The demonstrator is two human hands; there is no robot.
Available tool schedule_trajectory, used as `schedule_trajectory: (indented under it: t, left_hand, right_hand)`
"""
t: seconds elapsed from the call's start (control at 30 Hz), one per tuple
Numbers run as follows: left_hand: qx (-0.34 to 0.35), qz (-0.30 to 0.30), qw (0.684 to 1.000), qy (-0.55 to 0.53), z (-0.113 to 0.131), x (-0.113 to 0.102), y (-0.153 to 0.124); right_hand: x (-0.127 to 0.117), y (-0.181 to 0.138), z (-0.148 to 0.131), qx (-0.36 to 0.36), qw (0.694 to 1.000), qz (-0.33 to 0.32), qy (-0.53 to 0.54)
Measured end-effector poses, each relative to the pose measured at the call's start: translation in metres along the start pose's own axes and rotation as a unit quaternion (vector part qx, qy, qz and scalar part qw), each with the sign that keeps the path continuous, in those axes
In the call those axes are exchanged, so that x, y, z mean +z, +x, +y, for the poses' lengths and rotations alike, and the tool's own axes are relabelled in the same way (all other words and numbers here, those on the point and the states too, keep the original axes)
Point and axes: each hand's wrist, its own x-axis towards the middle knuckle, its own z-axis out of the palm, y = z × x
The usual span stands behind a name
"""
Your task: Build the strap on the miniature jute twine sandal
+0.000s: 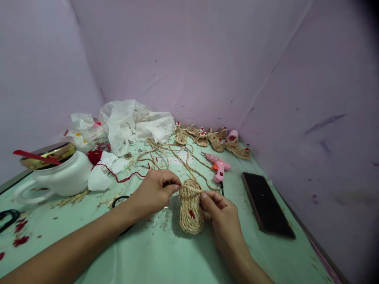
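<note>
A small woven straw slipper [191, 221], coiled like a sole with a red mark near its lower end, is held up just above the table between my hands. A straw cord strap [192, 190] lies across its upper part. At the slipper's left edge, my left hand [155, 189] pinches the strap's end, and a speck of red shows at the fingertips. My right hand [220, 215] grips the right edge, with thumb and forefinger at the other end of the strap. Its remaining fingers are partly hidden behind the slipper.
A pink glue gun [219, 167] and a dark phone [268, 205] lie to the right. Straw cords [174, 152] run behind. Finished mini slippers [217, 142] line the wall. On the left are a white teapot [66, 173], red yarn [94, 156], scissors [118, 200] and plastic bags [134, 122].
</note>
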Motion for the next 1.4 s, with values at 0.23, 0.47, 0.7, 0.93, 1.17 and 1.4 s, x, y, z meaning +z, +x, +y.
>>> schedule_trajectory:
  t: [0.23,0.47,0.7,0.93,1.17,1.4]
  left_hand:
    - [-0.137,-0.050,0.955,-0.256,-0.012,0.002,0.007]
    - [-0.233,-0.063,0.871,-0.427,-0.026,0.014,0.007]
    - [-0.264,-0.011,0.871,-0.414,-0.019,0.025,0.002]
    - [-0.244,-0.007,0.886,-0.394,-0.019,0.029,-0.001]
    - [-0.264,-0.015,0.863,-0.430,-0.017,0.026,-0.001]
    - [-0.278,-0.032,0.864,-0.419,-0.012,0.025,-0.002]
  right_hand:
    - [0.001,0.000,0.000,0.008,0.999,-0.039,0.014]
    - [0.003,0.000,-0.002,0.062,0.996,-0.051,0.043]
    - [0.000,0.003,0.000,-0.073,0.988,0.035,-0.135]
    - [-0.002,0.005,0.007,-0.123,0.968,-0.001,-0.218]
    - [0.000,0.005,0.006,-0.070,0.985,0.003,-0.158]
    - [0.000,0.003,0.006,-0.079,0.983,0.022,-0.163]
